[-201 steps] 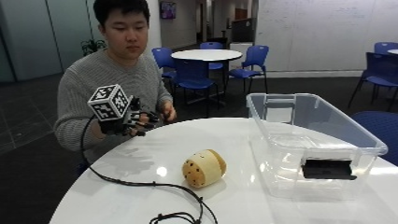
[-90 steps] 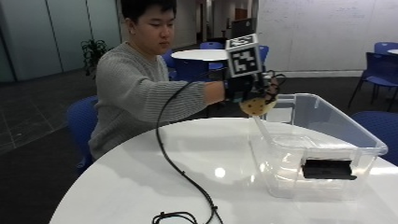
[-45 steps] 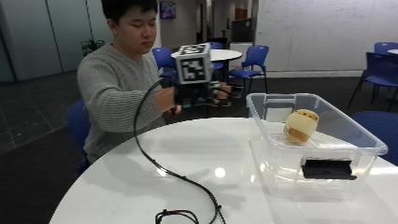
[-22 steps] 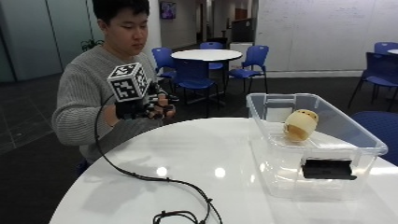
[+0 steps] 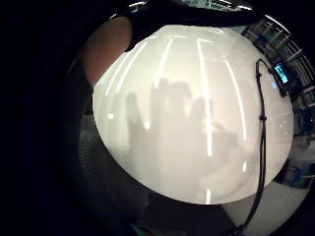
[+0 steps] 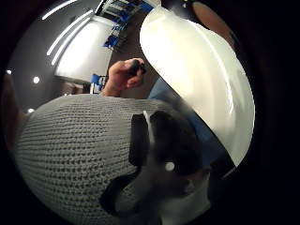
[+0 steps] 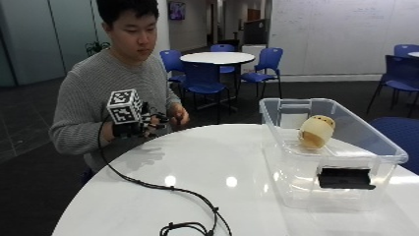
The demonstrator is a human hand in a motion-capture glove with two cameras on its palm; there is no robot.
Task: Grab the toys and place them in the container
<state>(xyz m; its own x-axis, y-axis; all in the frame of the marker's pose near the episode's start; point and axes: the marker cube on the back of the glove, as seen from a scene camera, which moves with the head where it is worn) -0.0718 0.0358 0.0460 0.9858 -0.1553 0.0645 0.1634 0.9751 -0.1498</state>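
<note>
Already the round yellow toy [image 7: 316,132], seemingly light and soft, lies in the clear container [image 7: 367,147], while the gloved right hand [image 7: 134,129] hovers with relaxed, released fingers above the desk [image 7: 216,167].

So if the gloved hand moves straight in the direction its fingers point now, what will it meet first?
Probably nothing on the table soon. The hand hovers over the near edge of the table, fingers pointing roughly across toward the bare hand, which seems nearest in that line. Depth is unclear. The bin with the toy lies well aside.
</note>
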